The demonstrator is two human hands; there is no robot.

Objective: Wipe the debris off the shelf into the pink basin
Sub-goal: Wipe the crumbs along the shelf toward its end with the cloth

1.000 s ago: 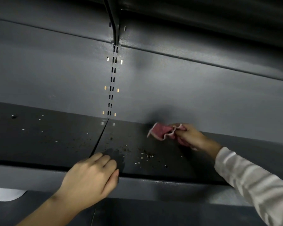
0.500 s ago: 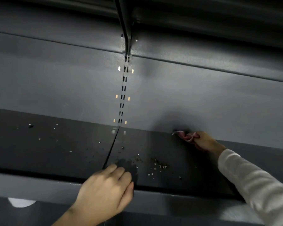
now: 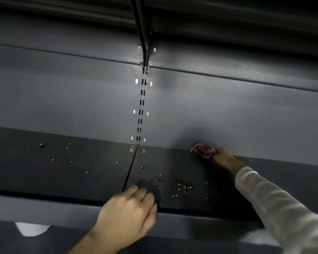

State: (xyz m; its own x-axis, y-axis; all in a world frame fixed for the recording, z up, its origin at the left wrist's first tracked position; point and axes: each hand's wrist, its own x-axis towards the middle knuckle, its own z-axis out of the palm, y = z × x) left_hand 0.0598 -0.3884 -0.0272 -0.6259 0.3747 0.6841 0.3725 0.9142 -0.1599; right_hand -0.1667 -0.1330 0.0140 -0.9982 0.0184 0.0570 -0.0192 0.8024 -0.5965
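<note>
The left hand (image 3: 126, 215) is still resting on the front lip of the shelf (image 3: 62, 173), fingers curled loosely and holding nothing. Beyond it the debris (image 3: 182, 186) is lying scattered just as before. Farther back, the right hand (image 3: 223, 158) is gripping the bunched pink cloth (image 3: 200, 150), now pushed against the back panel (image 3: 228, 110); the pink basin is not showing.

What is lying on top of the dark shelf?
On the shelf lies scattered debris. The right hand grips a pink cloth at the back, and the left hand rests on the front edge, hiding what lies beneath.
</note>
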